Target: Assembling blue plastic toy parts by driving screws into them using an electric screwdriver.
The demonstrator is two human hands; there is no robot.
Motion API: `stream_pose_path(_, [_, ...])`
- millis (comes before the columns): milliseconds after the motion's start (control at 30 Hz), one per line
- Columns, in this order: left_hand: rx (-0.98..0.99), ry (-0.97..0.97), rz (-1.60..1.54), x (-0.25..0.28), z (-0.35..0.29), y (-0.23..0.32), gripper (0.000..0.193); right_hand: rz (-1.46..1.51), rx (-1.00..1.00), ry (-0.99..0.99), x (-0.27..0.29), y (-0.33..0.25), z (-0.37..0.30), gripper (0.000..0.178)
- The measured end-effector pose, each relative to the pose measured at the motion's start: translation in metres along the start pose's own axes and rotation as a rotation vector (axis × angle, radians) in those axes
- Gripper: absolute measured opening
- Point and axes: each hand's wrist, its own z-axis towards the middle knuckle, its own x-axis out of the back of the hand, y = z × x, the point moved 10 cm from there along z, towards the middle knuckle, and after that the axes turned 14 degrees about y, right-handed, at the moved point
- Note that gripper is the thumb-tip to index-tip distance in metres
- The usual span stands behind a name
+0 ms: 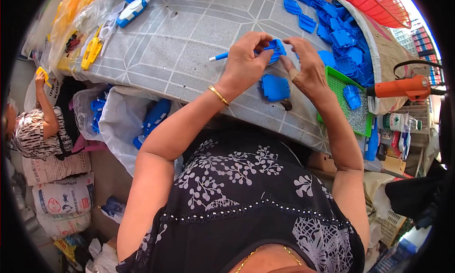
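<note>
Over the table, my left hand is closed on a blue plastic housing with small ribs inside. A blue rod with a white tip sticks out on the left of this hand; how it joins the housing is hidden behind the fingers. My right hand is at the housing's right end, thumb and forefinger spread apart, with a tan strip around one finger. Whether its fingertips touch the housing is hard to tell. Just below, a flat blue plastic cover lies on the tabletop.
A heap of blue plastic parts spills from a sack at right. Nearby are a green tray of small screws with a blue piece, and an orange electric screwdriver. Blue-white and yellow tools lie left. Another person works far left.
</note>
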Motion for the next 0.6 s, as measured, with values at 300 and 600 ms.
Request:
stream_pose_path(300, [-0.503, -0.066, 0.64, 0.019, -0.019, 0.033, 0.051, 0.059, 0.195, -0.458, -0.013, -0.045, -0.053, 0.058])
stream_pose_path(600, [-0.464, -0.19, 0.595, 0.02, -0.021, 0.017, 0.061, 0.019, 0.183, -0.413, 0.001, -0.037, -0.054, 0.06])
